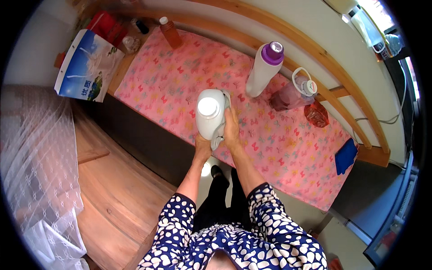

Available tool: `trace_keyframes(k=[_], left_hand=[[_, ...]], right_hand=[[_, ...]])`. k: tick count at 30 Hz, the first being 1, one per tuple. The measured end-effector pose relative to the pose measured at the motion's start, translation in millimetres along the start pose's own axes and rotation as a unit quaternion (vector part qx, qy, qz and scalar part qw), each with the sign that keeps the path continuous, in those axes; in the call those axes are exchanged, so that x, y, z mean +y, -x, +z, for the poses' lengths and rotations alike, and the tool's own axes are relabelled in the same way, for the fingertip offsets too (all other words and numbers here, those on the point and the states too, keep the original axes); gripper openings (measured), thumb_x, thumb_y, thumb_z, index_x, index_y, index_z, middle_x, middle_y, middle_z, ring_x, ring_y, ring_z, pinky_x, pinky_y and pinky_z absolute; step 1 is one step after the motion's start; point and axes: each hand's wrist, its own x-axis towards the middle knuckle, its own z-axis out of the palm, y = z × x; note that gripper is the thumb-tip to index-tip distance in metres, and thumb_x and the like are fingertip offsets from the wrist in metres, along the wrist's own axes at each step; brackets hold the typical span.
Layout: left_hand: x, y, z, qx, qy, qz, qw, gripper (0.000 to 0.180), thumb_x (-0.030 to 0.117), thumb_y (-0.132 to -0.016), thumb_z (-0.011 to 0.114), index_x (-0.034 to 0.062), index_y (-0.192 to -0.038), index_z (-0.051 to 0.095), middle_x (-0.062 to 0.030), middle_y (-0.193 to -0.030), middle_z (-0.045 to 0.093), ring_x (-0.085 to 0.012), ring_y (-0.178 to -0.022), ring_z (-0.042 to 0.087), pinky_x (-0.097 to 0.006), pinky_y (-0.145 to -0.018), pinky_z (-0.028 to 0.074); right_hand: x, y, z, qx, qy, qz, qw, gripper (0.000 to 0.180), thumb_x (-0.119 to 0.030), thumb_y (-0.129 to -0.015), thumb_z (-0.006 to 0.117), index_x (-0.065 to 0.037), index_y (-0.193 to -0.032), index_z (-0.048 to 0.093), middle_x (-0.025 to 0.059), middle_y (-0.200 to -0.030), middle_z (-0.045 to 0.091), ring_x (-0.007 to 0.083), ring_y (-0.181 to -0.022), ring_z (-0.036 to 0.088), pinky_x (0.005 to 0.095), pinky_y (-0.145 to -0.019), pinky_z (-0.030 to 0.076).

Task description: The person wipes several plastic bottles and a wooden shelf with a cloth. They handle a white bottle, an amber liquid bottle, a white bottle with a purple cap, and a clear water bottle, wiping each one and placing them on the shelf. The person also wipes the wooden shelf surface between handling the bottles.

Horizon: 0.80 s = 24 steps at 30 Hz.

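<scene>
A white plastic bottle [206,127] with a round white cap [208,107] is between my hands above the front part of the pink table. My left hand [202,145] grips its lower near side, fingers mostly hidden behind it. On the bottle's right side, my right hand [231,129] presses a light grey cloth [218,136] against the surface, its fingers closed round the cloth. Farther back stand a white bottle with a purple cap [265,72] and a pinkish clear jug [288,96] with a white loop handle.
The table has a pink butterfly-patterned cover [180,90]. On it are an amber bottle [170,35], a red plastic bag [316,114] and a dark blue cloth-like item [345,156]. A blue-white carton bag [87,67] stands left. A wooden rail [324,49] runs behind.
</scene>
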Motion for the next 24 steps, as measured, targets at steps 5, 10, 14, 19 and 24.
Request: trace_keyframes(k=[5, 10, 14, 19, 24], left_hand=[[17, 9, 19, 0.018, -0.085, 0.062, 0.994, 0.028, 0.007, -0.072, 0.070, 0.0026, -0.098, 0.065, 0.0019, -0.087, 0.062, -0.0072, -0.076, 0.055, -0.022, -0.069, 0.046], [19, 15, 18, 0.051, -0.074, 0.036, 0.995, 0.027, 0.006, -0.069, 0.070, 0.0016, -0.096, 0.065, 0.0005, -0.087, 0.063, -0.0070, -0.074, 0.056, -0.023, -0.067, 0.047], [19, 12, 20, 0.067, -0.087, 0.027, 0.994, 0.030, 0.008, -0.068, 0.073, 0.0009, -0.095, 0.065, -0.0005, -0.088, 0.064, -0.0079, -0.074, 0.056, -0.024, -0.064, 0.047], [28, 12, 22, 0.082, -0.099, 0.008, 0.992, 0.032, 0.010, -0.067, 0.074, 0.0010, -0.096, 0.065, -0.0003, -0.089, 0.064, -0.0086, -0.078, 0.057, -0.025, -0.070, 0.047], [24, 14, 26, 0.083, -0.143, 0.007, 0.986, 0.045, 0.011, -0.066, 0.075, 0.0012, -0.107, 0.061, -0.0060, -0.097, 0.066, -0.0142, -0.088, 0.060, -0.030, -0.080, 0.048]], right_hand=[[82, -46, -24, 0.054, 0.045, 0.107, 0.992, 0.052, -0.040, -0.094, 0.039, 0.004, -0.115, 0.057, 0.0201, -0.126, 0.049, 0.0283, -0.118, 0.042, 0.0402, -0.098, 0.034], [99, 20, -3, 0.096, -0.108, 0.209, 0.967, 0.048, -0.031, -0.094, 0.040, 0.003, -0.127, 0.047, 0.0160, -0.130, 0.047, 0.0254, -0.114, 0.047, 0.0377, -0.097, 0.037], [97, 38, -3, 0.046, -0.025, 0.109, 0.993, 0.046, -0.019, -0.096, 0.037, 0.002, -0.137, 0.037, 0.0192, -0.142, 0.036, 0.0305, -0.130, 0.034, 0.0375, -0.108, 0.026], [9, 4, -22, -0.051, 0.084, -0.065, 0.993, 0.042, -0.012, -0.095, 0.038, 0.004, -0.134, 0.041, 0.0222, -0.143, 0.036, 0.0343, -0.134, 0.032, 0.0393, -0.111, 0.024], [-61, -64, -13, -0.192, 0.165, -0.268, 0.930, 0.031, -0.009, -0.089, 0.048, 0.003, -0.115, 0.059, 0.0167, -0.121, 0.058, 0.0306, -0.114, 0.053, 0.0363, -0.097, 0.039]])
